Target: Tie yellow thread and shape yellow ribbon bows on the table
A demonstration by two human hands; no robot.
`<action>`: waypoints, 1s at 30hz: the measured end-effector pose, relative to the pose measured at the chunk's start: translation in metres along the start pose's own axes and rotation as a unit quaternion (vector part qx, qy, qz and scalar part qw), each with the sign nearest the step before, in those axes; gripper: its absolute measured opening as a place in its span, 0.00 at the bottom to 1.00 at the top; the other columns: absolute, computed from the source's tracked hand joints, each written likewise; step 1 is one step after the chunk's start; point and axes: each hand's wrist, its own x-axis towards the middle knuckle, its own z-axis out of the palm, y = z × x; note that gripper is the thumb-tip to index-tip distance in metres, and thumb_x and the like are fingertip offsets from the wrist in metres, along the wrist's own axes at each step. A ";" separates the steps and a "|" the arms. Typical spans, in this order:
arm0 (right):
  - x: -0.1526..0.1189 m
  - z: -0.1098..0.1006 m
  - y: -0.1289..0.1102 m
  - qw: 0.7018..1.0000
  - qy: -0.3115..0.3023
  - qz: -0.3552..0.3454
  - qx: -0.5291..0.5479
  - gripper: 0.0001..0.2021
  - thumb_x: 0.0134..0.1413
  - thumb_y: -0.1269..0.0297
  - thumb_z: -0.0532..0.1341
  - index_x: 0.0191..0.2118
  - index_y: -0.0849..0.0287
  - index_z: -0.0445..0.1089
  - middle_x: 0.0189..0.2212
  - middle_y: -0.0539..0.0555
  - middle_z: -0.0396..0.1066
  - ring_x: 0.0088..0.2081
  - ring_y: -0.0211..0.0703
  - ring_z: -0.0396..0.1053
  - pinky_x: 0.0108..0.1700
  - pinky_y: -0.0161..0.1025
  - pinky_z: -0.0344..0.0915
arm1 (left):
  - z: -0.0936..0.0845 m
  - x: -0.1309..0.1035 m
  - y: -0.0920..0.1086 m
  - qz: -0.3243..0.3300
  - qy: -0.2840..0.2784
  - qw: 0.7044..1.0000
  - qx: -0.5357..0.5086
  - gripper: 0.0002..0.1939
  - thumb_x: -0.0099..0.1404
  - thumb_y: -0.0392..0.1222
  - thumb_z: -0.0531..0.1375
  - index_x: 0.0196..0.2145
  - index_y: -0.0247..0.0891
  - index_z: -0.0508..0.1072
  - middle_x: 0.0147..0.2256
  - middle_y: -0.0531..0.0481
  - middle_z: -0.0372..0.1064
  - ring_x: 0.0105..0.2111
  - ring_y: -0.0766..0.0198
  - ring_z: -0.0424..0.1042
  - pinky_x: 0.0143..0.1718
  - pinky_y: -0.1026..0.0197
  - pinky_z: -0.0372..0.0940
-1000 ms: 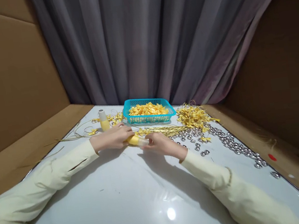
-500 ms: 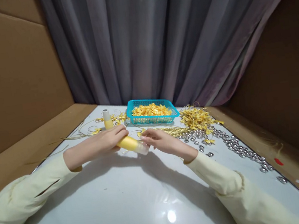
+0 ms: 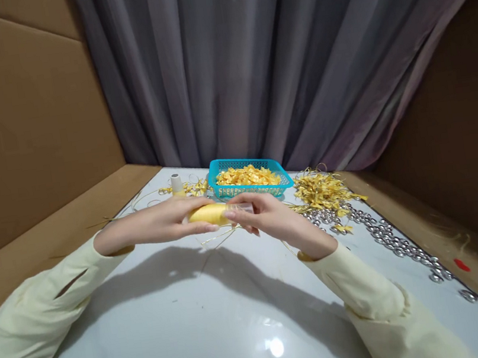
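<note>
A spool of yellow thread (image 3: 211,214) with a pale, translucent end lies sideways in the air between my hands, above the table. My left hand (image 3: 173,219) grips its left end, thumb below and fingers over the top. Around the pale right end, my right hand (image 3: 264,211) has its fingers and thumb closed. Thin gold strands (image 3: 219,240) hang under the spool, between the two hands. Partly hidden behind my left hand stands a second spool (image 3: 176,183), with its grey-white top showing.
A blue basket (image 3: 288,180) full of yellow ribbon pieces (image 3: 247,176) stands at the back. Right of it lie a heap of gold ribbon bows (image 3: 321,190) and many silver rings (image 3: 394,239) along the table's right edge. Cardboard walls (image 3: 24,127) and a grey curtain (image 3: 226,67) enclose the white table (image 3: 176,332).
The spool has turned from slanting down to the right to nearly level. My right hand has closed over its pale end. The view has shifted slightly left.
</note>
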 end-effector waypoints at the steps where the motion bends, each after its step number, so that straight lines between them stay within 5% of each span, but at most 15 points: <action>1: -0.001 -0.002 -0.001 1.000 0.013 0.006 0.015 0.21 0.53 0.48 0.63 0.42 0.63 0.68 0.21 0.46 0.61 0.21 0.30 0.55 0.21 0.30 0.51 | -0.004 0.001 0.002 -0.009 -0.005 1.000 -0.013 0.20 0.68 0.55 0.52 0.50 0.42 0.67 0.40 0.48 0.69 0.37 0.60 0.69 0.35 0.64 0.61; 4: -0.002 -0.010 -0.003 0.996 0.027 0.032 0.073 0.23 0.53 0.45 0.62 0.43 0.62 0.66 0.18 0.43 0.56 0.17 0.28 0.47 0.19 0.29 0.43 | -0.010 0.002 0.007 -0.060 0.019 0.996 -0.064 0.25 0.66 0.57 0.53 0.56 0.43 0.62 0.39 0.49 0.69 0.35 0.61 0.70 0.32 0.65 0.62; 7: -0.001 -0.023 0.002 0.993 -0.053 0.058 0.087 0.20 0.53 0.47 0.62 0.36 0.63 0.68 0.14 0.39 0.44 0.16 0.27 0.39 0.19 0.30 0.36 | -0.013 0.004 0.008 -0.107 0.054 0.983 -0.143 0.32 0.65 0.58 0.53 0.61 0.42 0.54 0.37 0.49 0.69 0.33 0.61 0.70 0.30 0.64 0.63; 10: -0.002 -0.037 0.008 0.984 -0.133 0.069 0.092 0.17 0.54 0.51 0.63 0.30 0.63 0.68 0.13 0.39 0.40 0.16 0.27 0.36 0.19 0.31 0.34 | -0.016 0.004 0.007 -0.141 0.087 0.966 -0.196 0.31 0.64 0.59 0.53 0.60 0.42 0.57 0.35 0.49 0.70 0.29 0.63 0.69 0.29 0.63 0.63; 14: -0.011 -0.055 0.004 0.985 -0.150 0.034 0.076 0.17 0.59 0.52 0.59 0.28 0.62 0.66 0.12 0.40 0.43 0.16 0.27 0.37 0.19 0.31 0.36 | -0.019 0.004 -0.007 -0.175 0.143 0.950 -0.216 0.29 0.62 0.59 0.55 0.55 0.39 0.65 0.35 0.46 0.72 0.28 0.62 0.69 0.28 0.61 0.64; 21: -0.038 -0.073 -0.025 0.997 -0.054 0.026 0.054 0.19 0.59 0.47 0.57 0.29 0.60 0.65 0.12 0.41 0.43 0.16 0.28 0.37 0.19 0.31 0.38 | -0.019 0.004 -0.030 -0.215 0.210 0.941 -0.153 0.30 0.61 0.61 0.55 0.52 0.36 0.66 0.33 0.46 0.72 0.26 0.62 0.69 0.25 0.63 0.61; 27: -0.059 -0.076 -0.044 0.998 0.050 0.022 0.023 0.18 0.61 0.49 0.56 0.30 0.59 0.66 0.13 0.42 0.43 0.16 0.28 0.37 0.18 0.31 0.38 | -0.016 0.009 -0.040 -0.229 0.214 0.950 0.001 0.27 0.61 0.60 0.54 0.48 0.36 0.69 0.40 0.44 0.72 0.35 0.57 0.71 0.29 0.63 0.60; 30: -0.076 -0.080 -0.053 0.995 0.093 0.024 -0.009 0.18 0.58 0.48 0.58 0.28 0.58 0.68 0.13 0.43 0.43 0.15 0.28 0.39 0.17 0.31 0.40 | -0.013 0.010 -0.044 -0.246 0.243 0.938 -0.002 0.26 0.60 0.59 0.56 0.47 0.36 0.70 0.41 0.43 0.73 0.36 0.56 0.72 0.30 0.63 0.61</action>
